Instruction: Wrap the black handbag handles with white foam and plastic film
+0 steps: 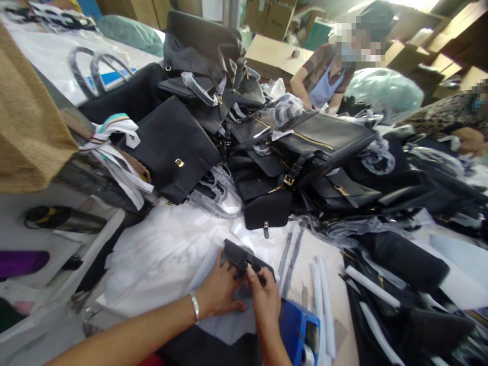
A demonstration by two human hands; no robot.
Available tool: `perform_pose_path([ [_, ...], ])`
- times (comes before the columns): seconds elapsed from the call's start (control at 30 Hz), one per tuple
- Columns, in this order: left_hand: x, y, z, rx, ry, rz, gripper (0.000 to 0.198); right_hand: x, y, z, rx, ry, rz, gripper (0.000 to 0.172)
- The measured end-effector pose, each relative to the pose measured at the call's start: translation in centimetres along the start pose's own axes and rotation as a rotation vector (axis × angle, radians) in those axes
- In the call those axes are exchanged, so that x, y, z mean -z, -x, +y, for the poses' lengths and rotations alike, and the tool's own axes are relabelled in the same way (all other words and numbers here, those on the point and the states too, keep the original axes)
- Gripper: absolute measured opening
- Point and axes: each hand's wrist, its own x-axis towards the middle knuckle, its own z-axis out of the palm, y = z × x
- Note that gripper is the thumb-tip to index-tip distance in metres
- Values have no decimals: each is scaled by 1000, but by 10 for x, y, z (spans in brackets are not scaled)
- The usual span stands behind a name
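Observation:
A small black bag flap [237,253] with a metal clasp [248,264] lies in front of me at the lower middle. My left hand [219,288], with a silver bracelet at the wrist, rests flat beside the flap, its fingers spread. Under that hand is a thin whitish sheet [224,328], over a larger black piece [202,348]. My right hand [267,300] pinches the clasp between thumb and fingers, the other fingers curled by the flap's right end.
Black bags [171,147] are piled across the table. White wrapping [152,249] lies left of my hands. Right of them stand a blue container [295,325] and white tubes [324,305]. Two other people [324,81] are across the table and at the far right.

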Motion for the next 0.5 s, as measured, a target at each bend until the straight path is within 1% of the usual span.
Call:
perform_pose_path([
  [0.07,2,2,2,-3,33,18,82,-3,10,7,-53,-21,20,39],
  [0.17,6,4,5,-30,67,35,76,-6,17,18,-82,-70,0,41],
  [0.33,12,10,6,-51,54,47,76,-5,12,34,-107,-141,-131,41],
  [0.43,10,13,3,-61,49,56,75,-4,12,39,-99,-124,-149,40],
  [0.5,6,15,-1,-66,39,55,68,-5,14,41,-84,-92,-139,41],
])
